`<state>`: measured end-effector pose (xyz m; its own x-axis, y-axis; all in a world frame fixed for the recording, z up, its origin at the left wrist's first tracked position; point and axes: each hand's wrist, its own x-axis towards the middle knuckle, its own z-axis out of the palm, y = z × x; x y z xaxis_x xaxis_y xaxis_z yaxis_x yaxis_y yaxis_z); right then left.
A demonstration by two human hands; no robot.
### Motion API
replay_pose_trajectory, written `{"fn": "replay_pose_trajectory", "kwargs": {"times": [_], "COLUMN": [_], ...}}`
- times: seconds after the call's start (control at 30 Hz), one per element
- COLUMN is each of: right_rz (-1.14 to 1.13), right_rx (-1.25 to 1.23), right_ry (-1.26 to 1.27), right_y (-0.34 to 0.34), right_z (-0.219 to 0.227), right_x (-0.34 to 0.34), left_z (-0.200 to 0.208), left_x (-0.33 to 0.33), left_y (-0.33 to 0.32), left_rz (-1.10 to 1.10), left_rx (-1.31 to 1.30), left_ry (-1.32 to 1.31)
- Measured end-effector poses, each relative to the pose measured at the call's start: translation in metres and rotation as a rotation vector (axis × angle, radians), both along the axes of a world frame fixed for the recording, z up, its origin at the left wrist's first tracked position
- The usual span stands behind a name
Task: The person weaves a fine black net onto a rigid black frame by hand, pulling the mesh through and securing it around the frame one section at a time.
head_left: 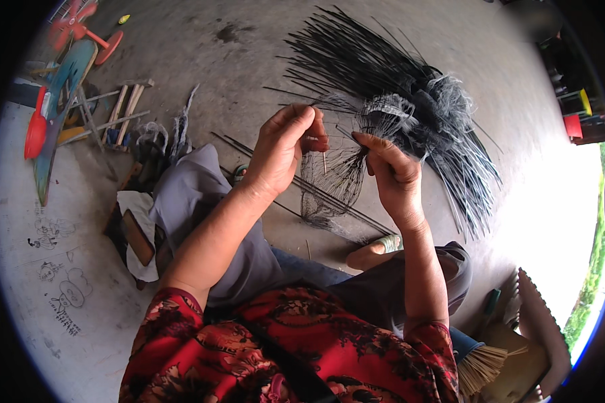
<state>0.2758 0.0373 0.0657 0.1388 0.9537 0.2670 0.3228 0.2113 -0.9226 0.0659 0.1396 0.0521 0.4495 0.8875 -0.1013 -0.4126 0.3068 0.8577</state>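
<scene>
Hanging between the two raised hands, a small piece of dark netting is the thing in work. It is in front of the person's chest, above the grey concrete floor. The left hand is closed, with its fingertips pinched on the upper edge of the netting and, it seems, on a thin pale stick which points down; I judge this pinch keeps the mesh stretched. The right hand is also closed, gripping the netting at its right side where dark strands gather, so the mesh stays open between both hands. Behind the hands, a big bundle of long black stiff strips lies fanned on the floor, within easy reach. Grey cloth covers the left knee. Farther left stand a wooden frame and a colourful toy.
</scene>
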Motion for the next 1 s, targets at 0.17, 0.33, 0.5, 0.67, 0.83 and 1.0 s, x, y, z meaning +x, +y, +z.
{"fn": "replay_pose_trajectory", "kwargs": {"times": [0.17,0.33,0.5,0.67,0.83,1.0], "right_rz": [-0.123,-0.092,0.169,0.452,0.469,0.187], "right_rx": [0.082,-0.028,0.012,0.021,-0.037,-0.093], "right_ry": [-0.484,-0.264,-0.042,0.096,0.238,0.453], "right_y": [0.006,0.005,0.0,-0.031,-0.067,-0.065], "right_z": [-0.009,-0.003,0.004,0.024,0.042,0.013], "right_x": [-0.006,-0.017,-0.032,-0.043,0.008,0.06], "left_z": [-0.002,-0.012,-0.002,-0.014,-0.109,-0.115], "left_x": [0.003,0.007,0.03,0.036,-0.038,-0.047], "left_y": [-0.007,-0.015,-0.017,-0.003,0.082,0.076], "left_rz": [0.014,-0.011,0.126,0.209,0.487,0.334], "left_rx": [0.096,-0.065,0.126,0.387,0.003,-0.265], "left_ry": [0.025,-0.008,0.111,0.158,0.489,0.236]}}
